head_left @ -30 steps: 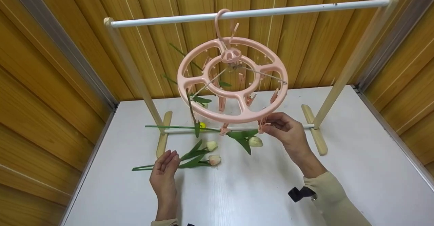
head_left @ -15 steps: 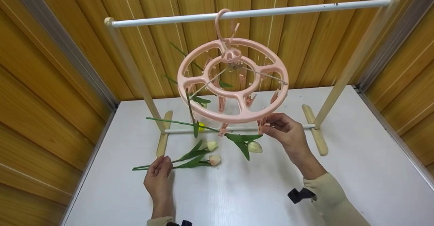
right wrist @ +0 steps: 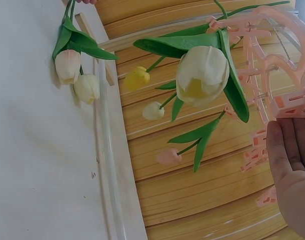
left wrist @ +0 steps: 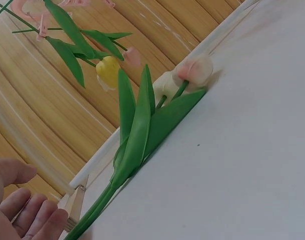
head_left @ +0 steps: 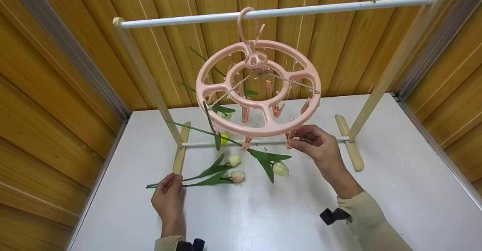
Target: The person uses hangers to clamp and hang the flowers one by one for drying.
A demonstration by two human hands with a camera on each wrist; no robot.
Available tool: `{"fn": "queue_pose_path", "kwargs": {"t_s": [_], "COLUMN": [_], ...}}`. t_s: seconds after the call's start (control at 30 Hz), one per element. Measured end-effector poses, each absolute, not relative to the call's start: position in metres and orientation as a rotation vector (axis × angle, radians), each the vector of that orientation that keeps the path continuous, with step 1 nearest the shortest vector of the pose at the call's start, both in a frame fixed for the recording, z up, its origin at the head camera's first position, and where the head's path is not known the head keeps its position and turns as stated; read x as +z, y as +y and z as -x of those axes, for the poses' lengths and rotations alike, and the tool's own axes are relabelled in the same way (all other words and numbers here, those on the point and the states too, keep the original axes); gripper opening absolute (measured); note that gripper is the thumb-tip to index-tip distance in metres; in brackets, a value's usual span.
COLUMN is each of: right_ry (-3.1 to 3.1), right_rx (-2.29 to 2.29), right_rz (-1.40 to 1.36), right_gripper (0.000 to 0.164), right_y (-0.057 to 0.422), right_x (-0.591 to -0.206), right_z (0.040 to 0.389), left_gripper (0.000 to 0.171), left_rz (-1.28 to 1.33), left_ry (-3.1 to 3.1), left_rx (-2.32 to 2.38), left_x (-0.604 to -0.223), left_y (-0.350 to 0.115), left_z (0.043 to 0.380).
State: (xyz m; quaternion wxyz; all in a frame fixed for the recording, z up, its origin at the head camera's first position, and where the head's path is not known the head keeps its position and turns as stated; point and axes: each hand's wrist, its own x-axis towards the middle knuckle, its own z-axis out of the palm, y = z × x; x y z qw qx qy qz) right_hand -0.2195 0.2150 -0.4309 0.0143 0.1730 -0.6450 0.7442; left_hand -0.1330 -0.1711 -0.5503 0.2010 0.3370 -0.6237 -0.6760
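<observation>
A round pink clip hanger (head_left: 260, 131) hangs by its hook from a rack. At its front right edge my right hand (head_left: 320, 147) pinches one of its pink clothespins (head_left: 290, 142), which has no flower in it. A white tulip (head_left: 280, 169) hangs from the neighbouring clothespin (head_left: 246, 144), stem slanting up to the left. On the table lie two more artificial tulips, one white (head_left: 234, 160) and one pale pink (head_left: 238, 176), side by side. My left hand (head_left: 165, 194) is at their stems, and the left wrist view shows its thumb and fingers apart, the stems just beside the fingertips.
The rack has a white top bar (head_left: 339, 7), a low white bar (head_left: 324, 140) and wooden feet (head_left: 350, 145). Yellow (right wrist: 137, 79), small white (right wrist: 153, 111) and pink (right wrist: 169, 156) tulips hang from the hanger's far side. Wood-patterned walls surround the white table (head_left: 271, 217).
My left hand has moved left along the stems of the lying tulips. The hanging white tulip has tilted, its bloom lower and stem end higher. My right hand stays at the clothespin.
</observation>
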Motion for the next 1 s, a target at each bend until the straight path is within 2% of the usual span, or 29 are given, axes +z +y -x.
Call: {"fn": "queue_pose_path", "kwargs": {"t_s": [0.53,1.0], "right_ry": [-2.015,-2.036], "right_rx": [2.292,2.289], "right_rz": [-0.55,-0.503], "right_gripper": [0.031,0.032], "right_y": [0.215,0.214], "right_x": [-0.429,-0.43], "right_z": [0.218,0.218], "left_gripper": [0.039,0.027], "left_rz": [-0.927,-0.738], "left_ry": [-1.932,-2.473], "left_rx": [-1.791,-1.425], "left_x": [-0.558,-0.559], "left_y": [-0.188,-0.198], "left_z": [0.131,0.132]}}
